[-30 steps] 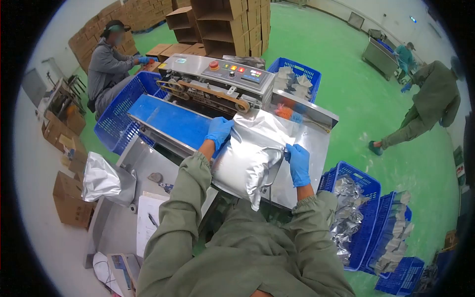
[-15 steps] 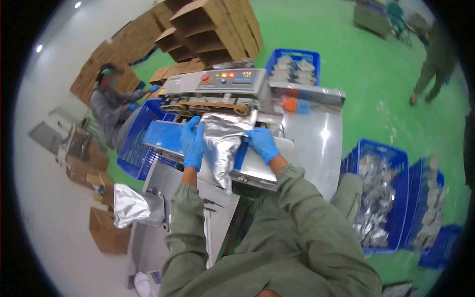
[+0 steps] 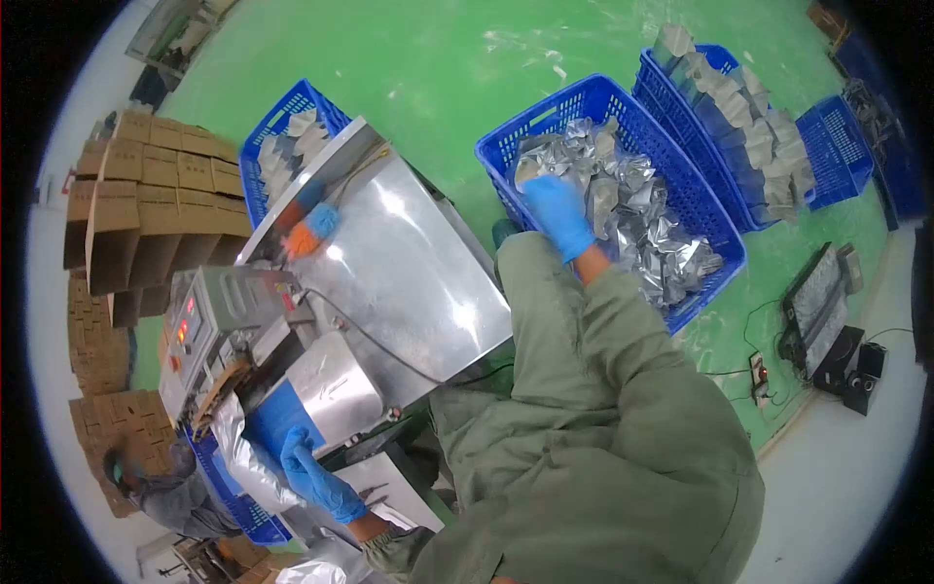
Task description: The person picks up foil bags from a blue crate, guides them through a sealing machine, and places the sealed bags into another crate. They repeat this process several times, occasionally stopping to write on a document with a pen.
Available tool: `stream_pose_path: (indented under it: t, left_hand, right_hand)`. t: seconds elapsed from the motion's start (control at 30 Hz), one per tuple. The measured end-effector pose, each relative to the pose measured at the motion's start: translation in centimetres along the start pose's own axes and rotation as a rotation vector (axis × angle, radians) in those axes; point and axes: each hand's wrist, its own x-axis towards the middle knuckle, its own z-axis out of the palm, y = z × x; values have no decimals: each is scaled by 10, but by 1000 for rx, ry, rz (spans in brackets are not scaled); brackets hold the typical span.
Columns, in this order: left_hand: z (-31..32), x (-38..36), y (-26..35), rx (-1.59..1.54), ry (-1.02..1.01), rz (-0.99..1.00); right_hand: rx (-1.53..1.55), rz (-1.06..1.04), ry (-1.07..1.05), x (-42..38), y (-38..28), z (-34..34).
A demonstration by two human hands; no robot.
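A silver foil pouch (image 3: 243, 453) hangs from the belt sealing machine (image 3: 219, 321), its top edge at the belt. Beside it is my left hand (image 3: 319, 479), blue-gloved, fingers stretched toward the machine's blue plate (image 3: 282, 419) and holding nothing. My right hand (image 3: 561, 214), also blue-gloved, reaches over the near blue basket (image 3: 715, 277), which is full of filled foil pouches (image 3: 632, 219). Its fingers are bent down on a foil pouch (image 3: 530, 173) at the basket's left end; the fingertips are partly hidden.
A steel table (image 3: 409, 263) extends from the machine, with an orange and blue brush (image 3: 311, 232) on it. Another basket of pouches (image 3: 696, 131) stands at the right. Cardboard boxes (image 3: 161, 204) are stacked at the left, near a seated person (image 3: 185, 501). Cables lie on the right floor.
The view has swung right. My right hand has left the pouch at the sealer and moved to the basket. My left hand has let go of that pouch and stays near the machine.
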Motion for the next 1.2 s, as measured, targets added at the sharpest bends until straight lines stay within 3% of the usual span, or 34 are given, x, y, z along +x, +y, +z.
stream_pose_path:
  t: [0.03,0.1,0.13,0.2,0.33,0.4,0.43,0.5,0.57,0.6,0.67,0.77,0.9,0.97,1.0,1.03,1.1,1.2]
  left_hand:
    - [9,1,7,-5,26,-14]
    - [27,4,17,52,6,28]
    - [35,5,20,43,-51,48]
    - [54,6,29,58,-123,33]
    - [80,4,48,120,-251,92]
    - [84,3,51,109,-270,107]
    - [85,3,52,88,-299,102]
    - [86,3,58,99,-276,111]
    - [83,0,62,88,-272,92]
    - [80,-1,60,69,-273,95]
    - [75,-4,55,26,-271,95]
    - [64,-17,48,-117,-258,24]
    - [47,-28,50,-183,-293,117]
    - [39,-32,49,-176,-343,121]
    - [35,-32,39,-129,-349,169]
    - [35,-35,36,-162,-292,159]
    - [36,-36,36,-262,-380,-59]
    - [44,-25,40,-230,-458,104]
  right_hand:
    - [0,151,31,-19,71,52]
    - [291,728,-130,-33,128,84]
    - [303,735,-128,-33,147,107]
    - [745,1046,-299,-23,170,145]
    - [492,928,-392,8,180,193]
    - [346,1073,-165,10,179,227]
    - [367,1063,-160,10,182,239]
    - [248,607,-210,1,180,249]
    - [141,504,-202,-17,170,250]
    - [19,407,-191,-26,161,237]
    - [-113,407,-241,-46,132,202]
    - [-74,261,-179,-60,114,156]
    - [50,78,-38,-12,65,54]
    - [419,22,26,14,35,6]
    - [852,378,-118,25,-9,-52]
    - [938,352,-110,31,-39,-90]
    - [1101,286,-110,38,-90,-151]
    - [1175,248,-129,33,-164,-237]
